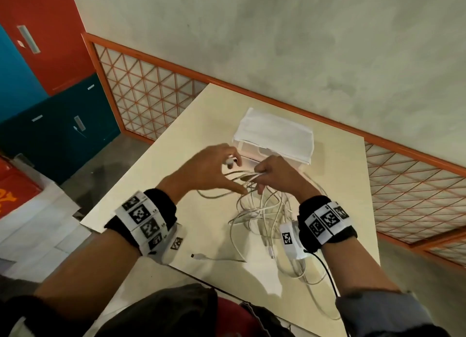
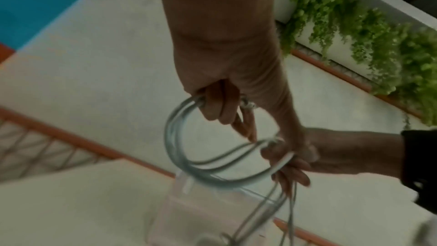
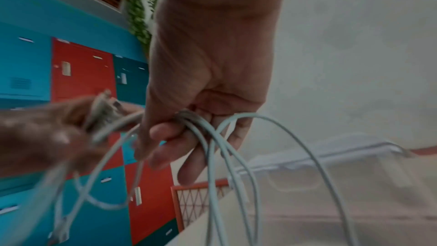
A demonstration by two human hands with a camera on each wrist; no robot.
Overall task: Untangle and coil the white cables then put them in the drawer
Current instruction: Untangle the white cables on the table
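Cream table [image 1: 206, 124], cables [image 1: 262, 218], drawer [image 1: 274, 137]

Room with lockers and a lattice-railed wall

A cream table [image 1: 161, 175] is set against a mottled grey wall [image 1: 277, 34]; red, blue and teal lockers [image 1: 37, 59] are seen at left.

Cables [image 1: 262, 210] in a tangle on the table [image 1: 201, 124], near its front edge. Behind them, towards the wall [image 1: 277, 34], a drawer [image 1: 274, 137], resting on the table. Above the tangle and just before the drawer, left hand [image 1: 209, 167] and right hand [image 1: 274, 175], close together, each gripping strands, with loops strung between them. One cable end [image 1: 199, 256] flat on the table, left of the tangle, below the left wrist. Lockers [image 1: 37, 59] far left, beyond the table. Lattice railing [image 1: 146, 94] between lockers and wall, behind the table.
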